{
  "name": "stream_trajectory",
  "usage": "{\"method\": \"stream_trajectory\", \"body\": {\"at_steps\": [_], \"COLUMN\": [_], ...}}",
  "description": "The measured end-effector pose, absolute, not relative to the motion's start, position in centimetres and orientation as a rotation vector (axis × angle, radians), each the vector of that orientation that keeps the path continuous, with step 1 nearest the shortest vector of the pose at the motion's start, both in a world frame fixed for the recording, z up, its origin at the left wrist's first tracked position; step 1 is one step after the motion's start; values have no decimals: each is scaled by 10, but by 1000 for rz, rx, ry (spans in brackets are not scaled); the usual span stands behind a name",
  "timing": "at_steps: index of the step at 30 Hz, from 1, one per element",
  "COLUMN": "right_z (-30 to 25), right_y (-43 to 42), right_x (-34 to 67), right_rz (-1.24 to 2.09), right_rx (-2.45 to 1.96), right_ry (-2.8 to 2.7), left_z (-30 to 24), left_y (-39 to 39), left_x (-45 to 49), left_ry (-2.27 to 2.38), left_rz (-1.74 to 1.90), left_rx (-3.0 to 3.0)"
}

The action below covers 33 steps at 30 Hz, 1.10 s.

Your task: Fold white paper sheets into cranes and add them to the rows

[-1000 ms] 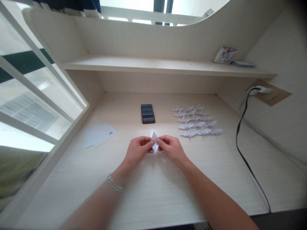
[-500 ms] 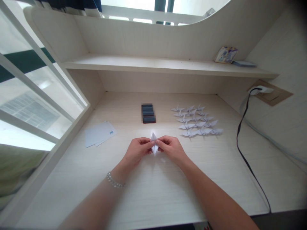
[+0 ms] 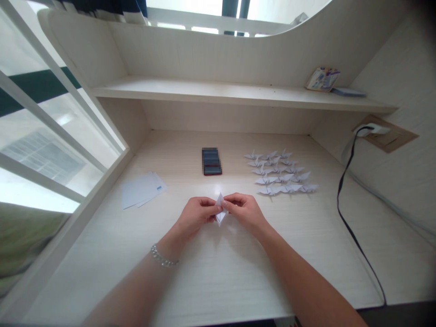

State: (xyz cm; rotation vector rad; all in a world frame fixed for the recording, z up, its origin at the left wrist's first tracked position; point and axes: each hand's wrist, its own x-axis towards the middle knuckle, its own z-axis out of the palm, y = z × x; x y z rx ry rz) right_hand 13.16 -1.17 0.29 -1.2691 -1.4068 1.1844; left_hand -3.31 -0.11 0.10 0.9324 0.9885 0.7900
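A small folded white paper (image 3: pixel 221 218), shaped like a narrow diamond, is held upright between both hands above the desk. My left hand (image 3: pixel 199 212) pinches its left side, thumb in front. My right hand (image 3: pixel 242 210) grips the right side near the upper half, thumb and forefinger at the middle. Some fingertips are hidden behind the paper. Beyond my right hand, several folded paper cranes (image 3: pixel 279 173) stand in rows on the desk. To the left lie a few flat white paper sheets (image 3: pixel 139 190), one with a small blue mark.
Straight ahead lies a dark, phone-like rectangle (image 3: pixel 211 161), its face blurred. A black cable (image 3: pixel 344 222) runs from the wall socket (image 3: pixel 386 134) down the desk's right side. A shelf (image 3: pixel 204 91) spans the back, with a colourful packet (image 3: pixel 323 79) on it. White rails (image 3: pixel 51 118) stand at left.
The folded paper has shifted slightly down and toward me. My right hand's thumb and forefinger now sit closer over its middle. The rest of the desk is the same.
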Motion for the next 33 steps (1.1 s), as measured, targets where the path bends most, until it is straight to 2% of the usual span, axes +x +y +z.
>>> {"method": "stream_trajectory", "body": {"at_steps": [25, 33], "right_z": [7, 10], "right_y": [-12, -10], "right_x": [131, 135], "right_rz": [1408, 1366], "right_rx": [-1205, -1198], "right_ry": [-1276, -1220], "left_z": [7, 8], "left_y": [-8, -8], "left_x": [-27, -28], "left_ry": [1061, 1057], "left_rz": [636, 632], "left_rx": [1144, 1105]}}
